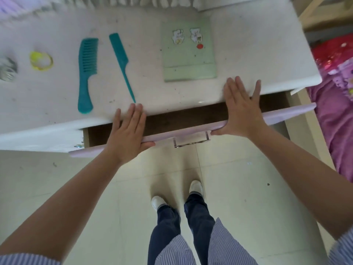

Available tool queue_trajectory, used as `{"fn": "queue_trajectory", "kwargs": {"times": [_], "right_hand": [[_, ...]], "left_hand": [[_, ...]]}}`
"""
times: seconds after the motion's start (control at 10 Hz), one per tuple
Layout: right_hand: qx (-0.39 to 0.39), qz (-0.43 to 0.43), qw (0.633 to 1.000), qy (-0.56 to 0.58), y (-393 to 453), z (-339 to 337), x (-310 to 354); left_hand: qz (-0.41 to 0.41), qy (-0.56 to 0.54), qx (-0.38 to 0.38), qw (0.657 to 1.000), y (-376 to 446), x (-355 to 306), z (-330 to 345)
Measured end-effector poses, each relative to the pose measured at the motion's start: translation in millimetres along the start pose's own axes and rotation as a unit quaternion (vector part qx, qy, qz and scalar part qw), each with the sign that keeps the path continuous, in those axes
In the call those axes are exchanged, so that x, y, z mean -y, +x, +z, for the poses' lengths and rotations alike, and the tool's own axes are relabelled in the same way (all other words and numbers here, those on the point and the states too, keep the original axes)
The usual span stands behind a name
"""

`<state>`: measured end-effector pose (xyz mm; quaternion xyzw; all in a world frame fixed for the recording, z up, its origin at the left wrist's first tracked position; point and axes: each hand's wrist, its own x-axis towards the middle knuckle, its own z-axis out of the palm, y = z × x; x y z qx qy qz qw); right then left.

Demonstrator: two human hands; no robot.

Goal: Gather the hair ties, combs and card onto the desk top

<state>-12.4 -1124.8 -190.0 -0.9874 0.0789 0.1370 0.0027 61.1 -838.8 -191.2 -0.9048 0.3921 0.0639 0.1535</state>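
On the white desk top (pixel 248 44) lie a pale green card (pixel 189 62) with two bear stickers, a teal tail comb (pixel 121 60), a teal wide-tooth comb (pixel 87 71), yellow hair ties (pixel 41 61) and a grey hair tie (pixel 6 68) at the far left edge. Below the desk edge a drawer (pixel 191 131) with a lilac front stands a little way out. My left hand (pixel 127 134) and my right hand (pixel 241 109) lie flat over the drawer front, fingers spread and reaching onto the desk edge, thumbs under the front.
A clear handle (pixel 191 141) hangs at the drawer front's middle. The visible strip of drawer interior is dark, with nothing seen in it. A bed with purple and red bedding (pixel 336 92) stands to the right. Tiled floor and my feet (pixel 177 196) are below.
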Motion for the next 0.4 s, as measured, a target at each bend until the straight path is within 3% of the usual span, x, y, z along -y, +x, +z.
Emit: {"fn": "queue_trajectory", "kwargs": {"times": [0.2,0.4], "right_hand": [[-0.161,-0.034,0.986,-0.032,32,-12,-1],[-0.086,-0.025,0.992,0.092,30,-18,7]], "left_hand": [[-0.024,0.004,-0.113,0.993,33,12,-9],[-0.060,-0.065,-0.154,0.984,35,-1,-4]]}}
